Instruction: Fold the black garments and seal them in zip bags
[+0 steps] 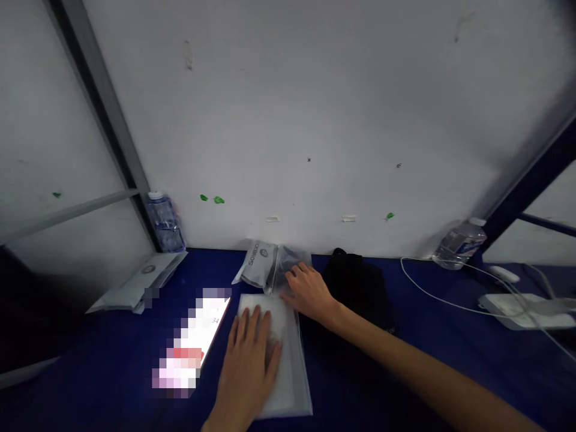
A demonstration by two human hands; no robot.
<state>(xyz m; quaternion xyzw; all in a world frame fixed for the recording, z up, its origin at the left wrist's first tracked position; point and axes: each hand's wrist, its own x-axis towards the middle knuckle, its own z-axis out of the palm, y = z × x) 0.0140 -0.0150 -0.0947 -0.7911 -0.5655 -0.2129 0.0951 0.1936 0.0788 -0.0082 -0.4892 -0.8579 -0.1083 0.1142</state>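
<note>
A frosted, translucent plastic bag [285, 384] lies lengthwise on the blue table in front of me. My left hand [246, 360] rests flat on its left part, fingers stretched out and slightly apart. Just beyond it is a clear plastic bag [292, 257]. On that bag's lower part sits my right hand [310, 294], loosely bent, with thumb and fingers apart; its fingertips are partly hidden. Touching the clear bag on the left is a grey-and-white printed packet [261, 264].
A lit, pixelated phone-like screen [198, 336] lies left of my hands. Black cloth [360, 288] is at right. Plastic bottles [165, 222] [461, 243] stand by the wall. More packets [144, 279] lie at left. A white cable [432, 295] runs near a white power strip [517, 309].
</note>
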